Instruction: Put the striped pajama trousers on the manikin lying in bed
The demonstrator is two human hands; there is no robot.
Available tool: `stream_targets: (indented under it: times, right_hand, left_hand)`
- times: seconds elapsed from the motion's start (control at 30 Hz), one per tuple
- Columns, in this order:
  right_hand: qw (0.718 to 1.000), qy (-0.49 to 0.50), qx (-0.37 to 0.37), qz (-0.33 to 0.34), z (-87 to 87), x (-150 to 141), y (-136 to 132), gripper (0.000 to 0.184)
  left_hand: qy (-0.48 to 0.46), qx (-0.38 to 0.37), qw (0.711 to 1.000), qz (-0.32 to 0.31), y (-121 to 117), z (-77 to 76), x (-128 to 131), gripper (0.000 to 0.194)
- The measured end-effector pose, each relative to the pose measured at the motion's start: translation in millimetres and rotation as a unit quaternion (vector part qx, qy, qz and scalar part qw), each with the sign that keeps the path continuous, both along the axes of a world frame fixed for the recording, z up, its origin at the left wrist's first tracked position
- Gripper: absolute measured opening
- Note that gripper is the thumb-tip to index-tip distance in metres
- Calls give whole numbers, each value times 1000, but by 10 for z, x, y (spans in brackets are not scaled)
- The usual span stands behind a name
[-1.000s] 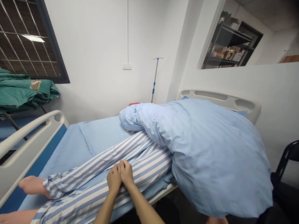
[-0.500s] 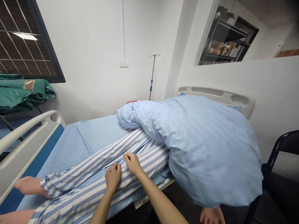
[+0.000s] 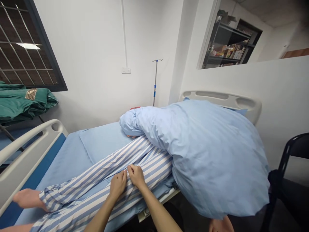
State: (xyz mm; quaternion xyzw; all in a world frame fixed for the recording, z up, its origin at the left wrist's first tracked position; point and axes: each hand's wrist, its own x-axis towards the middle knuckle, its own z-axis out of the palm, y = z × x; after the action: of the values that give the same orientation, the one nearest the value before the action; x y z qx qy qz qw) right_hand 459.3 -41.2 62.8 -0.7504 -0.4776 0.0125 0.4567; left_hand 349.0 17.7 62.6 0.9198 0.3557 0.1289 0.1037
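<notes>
Blue-and-white striped trousers [image 3: 94, 170] clothe the legs of a figure lying on the bed, perhaps a training manikin. Over the nearer thigh, my left hand [image 3: 118, 183] is closed with the knuckles up. Almost touching it at the knuckles is my right hand [image 3: 135, 175], closed too. Both are at or just above the trouser cloth; the undersides of the fingers are hidden, so I cannot tell if cloth is pinched in them. A puffy light blue quilt [image 3: 212, 151], bunched up, covers the figure's upper body. A bare foot [image 3: 26, 198] shows at the left.
The bed has a blue sheet [image 3: 101, 138], a footboard [image 3: 36, 137] at left and a headboard [image 3: 222, 95]. An IV pole [image 3: 155, 80] stands behind. At right is a black chair [image 3: 292, 151]; a figure's hand [image 3: 220, 224] hangs below the quilt. Green cloth [image 3: 21, 101] lies far left.
My hands have come closer together over the thigh, the left one moving slightly right. The view has shifted a little. The quilt and legs look unmoved.
</notes>
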Motion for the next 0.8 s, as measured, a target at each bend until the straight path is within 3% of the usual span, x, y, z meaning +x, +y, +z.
stream_targets:
  times: [0.07, 0.17, 0.27, 0.37, 0.47, 0.67, 0.8]
  right_hand:
    - [1000, 26, 13, 6, 12, 5, 0, 45]
    - [996, 68, 45, 26, 23, 22, -4, 47]
    - [993, 95, 69, 29, -3, 41, -13, 46]
    - [994, 88, 71, 7, -57, 47, -19, 45]
    - [996, 71, 62, -1, -94, 36, -15, 43]
    - [999, 24, 23, -9, -45, 21, -25, 44]
    - [992, -116, -32, 26, 161, 125, -107, 37]
  left_hand:
    - [-60, -29, 998, 3, 26, 98, 105, 28]
    - [-186, -118, 974, 61, 5, 186, 304, 44]
    - [-243, -167, 946, 131, -94, 82, 454, 48]
    - [-202, -136, 956, 164, -200, -111, 506, 33]
    - [-156, -114, 966, 169, -243, -191, 499, 31]
    - [-127, -105, 970, 176, -254, -90, 464, 32]
    - [-116, -97, 972, 179, -282, -58, 458, 29]
